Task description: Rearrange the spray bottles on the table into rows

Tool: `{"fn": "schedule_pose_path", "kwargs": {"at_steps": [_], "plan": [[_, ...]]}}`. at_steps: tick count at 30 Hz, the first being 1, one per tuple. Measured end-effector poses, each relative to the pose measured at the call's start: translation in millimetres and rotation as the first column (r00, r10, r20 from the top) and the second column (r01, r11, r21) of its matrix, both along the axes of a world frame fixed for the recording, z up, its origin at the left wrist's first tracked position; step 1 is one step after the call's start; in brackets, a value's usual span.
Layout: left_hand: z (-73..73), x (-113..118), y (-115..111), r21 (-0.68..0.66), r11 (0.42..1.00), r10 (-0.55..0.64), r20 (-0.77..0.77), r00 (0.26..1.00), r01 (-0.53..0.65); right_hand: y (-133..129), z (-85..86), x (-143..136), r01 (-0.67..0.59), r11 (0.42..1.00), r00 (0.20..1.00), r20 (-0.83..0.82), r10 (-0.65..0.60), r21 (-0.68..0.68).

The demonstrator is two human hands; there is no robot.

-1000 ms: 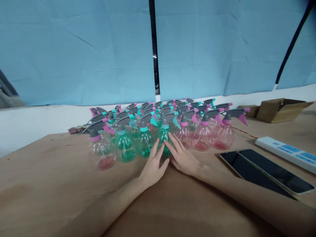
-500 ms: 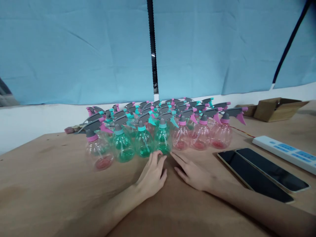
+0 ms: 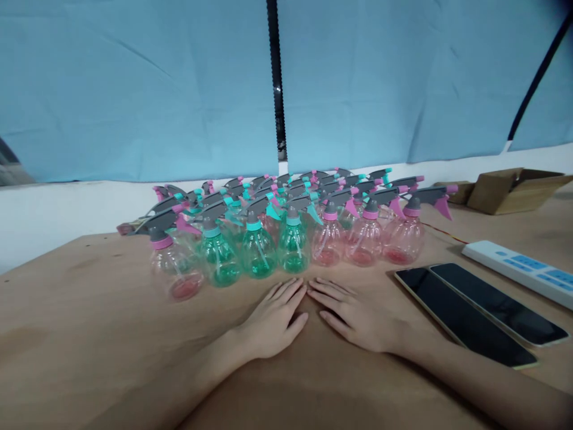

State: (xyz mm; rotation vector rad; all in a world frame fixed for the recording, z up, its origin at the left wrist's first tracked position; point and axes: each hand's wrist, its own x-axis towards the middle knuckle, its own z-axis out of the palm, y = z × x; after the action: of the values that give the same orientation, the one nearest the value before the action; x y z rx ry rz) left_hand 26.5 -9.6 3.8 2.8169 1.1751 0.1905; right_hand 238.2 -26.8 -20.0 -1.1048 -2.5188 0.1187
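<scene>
My left hand (image 3: 276,318) lies flat on the wooden table (image 3: 111,358), fingers stretched out, holding nothing. Opposite it, my right hand (image 3: 358,316) rests palm down in the same way, its fingertips close to the left ones. Just beyond the fingertips stands a green spray bottle (image 3: 294,245), upright, with a turquoise collar and a grey head. It belongs to a front row with more green bottles and a clear pink spray bottle (image 3: 327,242). At the row's left end is another pink-collared bottle (image 3: 176,269). Several more bottles crowd behind, partly hidden.
Right of my right hand lie two dark phones (image 3: 461,316), side by side. Past them is a white power strip (image 3: 523,272) with blue sockets. An open cardboard box (image 3: 496,194) stands at the back right. Blue sheeting (image 3: 179,89) hangs behind the table.
My left hand has drawn slightly back from the green bottle, and its bent fingers have flattened onto the table. The right fingers also lie flatter. The view has shifted slightly.
</scene>
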Motion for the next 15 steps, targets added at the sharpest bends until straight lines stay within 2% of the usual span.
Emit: {"fn": "schedule_pose_path", "kwargs": {"at_steps": [15], "plan": [[-2.6,-1.3,0.6,0.021,1.000,-0.022,0.039,0.999,0.021,0.3,-2.4,1.2,0.007,1.000,1.000,0.003,-0.007,0.025]]}}
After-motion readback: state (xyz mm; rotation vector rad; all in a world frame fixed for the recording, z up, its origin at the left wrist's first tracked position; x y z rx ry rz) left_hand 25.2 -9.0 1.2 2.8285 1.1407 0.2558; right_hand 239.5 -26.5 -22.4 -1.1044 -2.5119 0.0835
